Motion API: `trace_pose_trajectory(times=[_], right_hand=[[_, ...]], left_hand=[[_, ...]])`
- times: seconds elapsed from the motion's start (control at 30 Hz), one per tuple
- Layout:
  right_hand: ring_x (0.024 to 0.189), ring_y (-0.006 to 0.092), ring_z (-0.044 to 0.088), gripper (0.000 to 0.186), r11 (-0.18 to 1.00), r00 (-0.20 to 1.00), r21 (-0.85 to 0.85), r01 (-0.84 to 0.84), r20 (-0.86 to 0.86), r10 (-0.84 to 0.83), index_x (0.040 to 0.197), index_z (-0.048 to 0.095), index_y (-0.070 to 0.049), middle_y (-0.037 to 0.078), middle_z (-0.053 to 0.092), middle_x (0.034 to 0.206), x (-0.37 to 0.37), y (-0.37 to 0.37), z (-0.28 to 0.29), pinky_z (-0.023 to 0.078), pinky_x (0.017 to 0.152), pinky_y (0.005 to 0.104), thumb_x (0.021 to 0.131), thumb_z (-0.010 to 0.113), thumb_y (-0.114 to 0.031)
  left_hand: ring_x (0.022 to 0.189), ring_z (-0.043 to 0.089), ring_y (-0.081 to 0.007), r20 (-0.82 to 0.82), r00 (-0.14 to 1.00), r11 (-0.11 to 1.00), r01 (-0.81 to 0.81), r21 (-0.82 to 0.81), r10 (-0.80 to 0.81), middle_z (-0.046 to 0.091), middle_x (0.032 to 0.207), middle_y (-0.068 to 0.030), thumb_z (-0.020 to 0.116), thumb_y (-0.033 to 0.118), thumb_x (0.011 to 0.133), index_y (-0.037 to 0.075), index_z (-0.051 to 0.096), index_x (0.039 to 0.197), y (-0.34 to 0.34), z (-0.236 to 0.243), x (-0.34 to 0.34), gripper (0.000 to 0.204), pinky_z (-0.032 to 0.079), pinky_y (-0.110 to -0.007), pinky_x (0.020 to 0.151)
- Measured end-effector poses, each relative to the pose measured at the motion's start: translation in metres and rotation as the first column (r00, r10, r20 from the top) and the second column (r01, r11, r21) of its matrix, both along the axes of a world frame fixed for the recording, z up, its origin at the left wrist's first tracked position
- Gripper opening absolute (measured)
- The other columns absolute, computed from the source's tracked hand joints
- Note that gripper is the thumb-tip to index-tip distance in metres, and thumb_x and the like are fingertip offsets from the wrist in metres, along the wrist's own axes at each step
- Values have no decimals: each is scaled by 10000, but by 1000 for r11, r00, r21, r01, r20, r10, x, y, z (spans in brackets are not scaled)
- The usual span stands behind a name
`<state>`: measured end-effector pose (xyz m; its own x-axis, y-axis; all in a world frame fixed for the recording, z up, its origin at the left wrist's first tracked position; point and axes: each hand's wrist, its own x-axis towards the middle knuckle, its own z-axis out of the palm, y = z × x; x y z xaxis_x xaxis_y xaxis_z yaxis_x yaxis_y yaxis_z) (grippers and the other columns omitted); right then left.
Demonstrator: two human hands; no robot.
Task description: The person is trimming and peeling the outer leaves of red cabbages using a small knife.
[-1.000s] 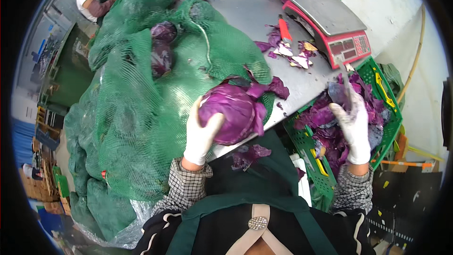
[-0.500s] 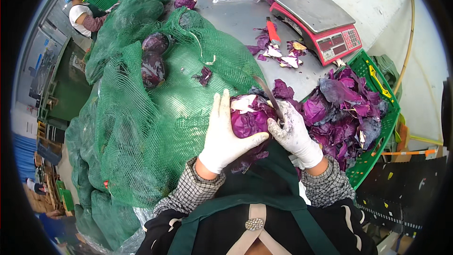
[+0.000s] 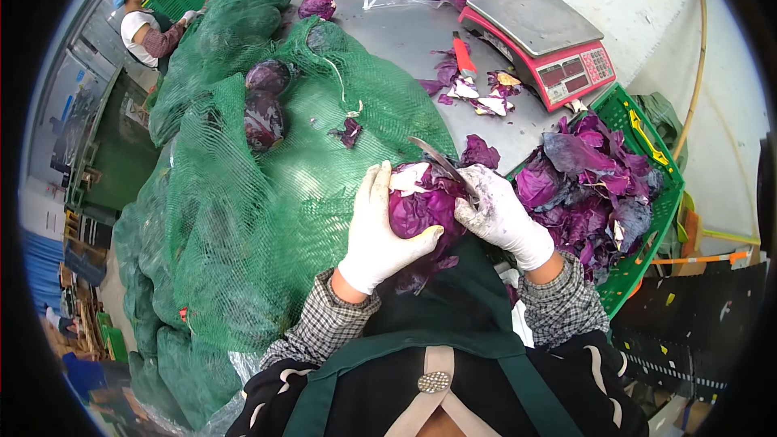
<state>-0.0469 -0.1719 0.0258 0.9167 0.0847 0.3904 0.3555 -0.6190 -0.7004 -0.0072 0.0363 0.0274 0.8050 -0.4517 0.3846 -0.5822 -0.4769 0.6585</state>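
Note:
A red cabbage, its outer leaves partly trimmed and a pale cut patch on top, is held in front of my body. My left hand, in a white glove, grips its left side with the thumb across the near face. My right hand, in a stained white glove, is closed round a knife. The dark curved blade leans up and left over the far right of the cabbage; the handle is hidden in the hand. A loose purple leaf lies just beyond my right hand.
Green mesh sacks of cabbages fill the left side. On the right stands a green crate heaped with purple leaves. Beyond are a red scale, a red-handled tool and more cabbages. A co-worker stands far left.
The knife has swung left, so its blade tips more over the cabbage. My right hand has turned with it. The cabbage and my left hand have shifted slightly left.

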Motion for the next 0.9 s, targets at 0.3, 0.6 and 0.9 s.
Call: trace_pose_trajectory(times=[0.3,0.6,0.9], right_hand=[[989,371,577,369,984,985,114,135,96,-146,1149,557,13,209,595,1035,-2,13,-19,472,861,411,800,620,-87],[1137,385,540,401,908,958,361,213,-260,-122,1263,487,77,261,567,1206,-7,5,11,431,968,410,970,466,-195],[1164,362,532,439,961,961,-19,276,33,-275,1322,392,109,256,547,1236,1,13,-14,430,996,365,979,410,-163]], left_hand=[[1295,356,-431,-440,897,964,-90,-252,-31,342,1358,-340,848,381,557,-89,234,1410,-4,-2,4,1152,337,-428,1075],[1222,389,-483,285,958,982,-92,164,42,319,1352,-340,861,332,498,-75,242,1410,-36,8,6,1175,350,-492,1043],[1220,373,-506,271,959,970,-137,199,79,357,1324,-349,833,366,533,-35,297,1397,-54,11,4,1094,319,-564,1017]])
